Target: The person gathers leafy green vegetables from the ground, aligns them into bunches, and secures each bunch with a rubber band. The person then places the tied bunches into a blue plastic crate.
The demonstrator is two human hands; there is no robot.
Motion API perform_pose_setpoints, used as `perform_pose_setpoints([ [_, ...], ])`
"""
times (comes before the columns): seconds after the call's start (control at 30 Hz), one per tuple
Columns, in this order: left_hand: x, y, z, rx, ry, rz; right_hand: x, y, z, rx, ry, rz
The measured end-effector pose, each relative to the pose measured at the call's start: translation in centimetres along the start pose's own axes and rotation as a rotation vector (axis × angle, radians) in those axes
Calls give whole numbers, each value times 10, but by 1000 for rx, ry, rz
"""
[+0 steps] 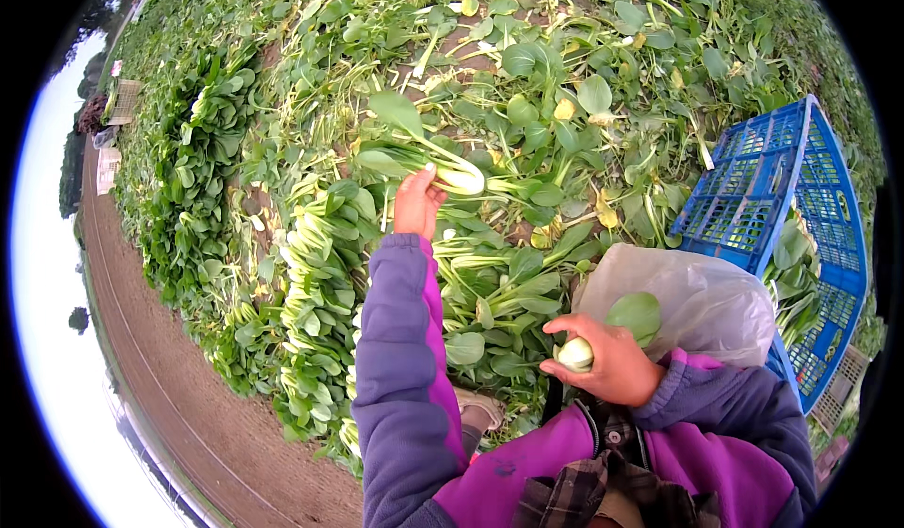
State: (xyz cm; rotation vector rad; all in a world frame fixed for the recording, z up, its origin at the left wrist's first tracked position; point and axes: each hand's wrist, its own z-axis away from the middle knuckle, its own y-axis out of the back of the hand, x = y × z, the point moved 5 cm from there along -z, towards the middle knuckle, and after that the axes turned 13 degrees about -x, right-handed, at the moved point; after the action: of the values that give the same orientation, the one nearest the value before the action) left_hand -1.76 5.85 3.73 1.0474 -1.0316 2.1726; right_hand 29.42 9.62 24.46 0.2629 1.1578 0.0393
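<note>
My left hand (419,199) is stretched forward, its thumb and fingers pinched on a bok choy plant (459,175) with a pale bent stem and green leaves. Close to my body, my right hand (600,362) grips a trimmed bok choy head (575,355); its pale base faces left and a green leaf sticks out behind the hand. Below my left hand lie loose bok choy plants (508,281) on the ground. A dense row of bok choy (307,274), pale bases together, runs to the left of my left sleeve.
A translucent plastic bag (685,302) lies beyond my right hand, against a blue plastic crate (748,182) holding greens. Another row of leafy greens (205,132) lies farther left, beside a dirt track (162,358). Cut leaves and stems litter the soil ahead.
</note>
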Motion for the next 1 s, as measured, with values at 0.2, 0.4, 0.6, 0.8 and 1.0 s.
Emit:
perform_pose_setpoints([
  [0.2, -3, -111, 128, -248, -19, 590, -1, 9, 3, 170, 196, 14],
  [0.4, -38, -195, 209, -410, 150, 721, -27, 2, 11, 57, 489, 586],
  [0.6, -91, -135, 171, -762, 493, -294, -9, 1, 6, -74, 299, 227],
  [0.8, -67, 75, 32, 474, 31, -1084, -6, 5, -2, -197, 43, -377],
  [1.0, -100, 116, 9, 595, 55, -880, 1, -7, -6, -377, -73, -634],
])
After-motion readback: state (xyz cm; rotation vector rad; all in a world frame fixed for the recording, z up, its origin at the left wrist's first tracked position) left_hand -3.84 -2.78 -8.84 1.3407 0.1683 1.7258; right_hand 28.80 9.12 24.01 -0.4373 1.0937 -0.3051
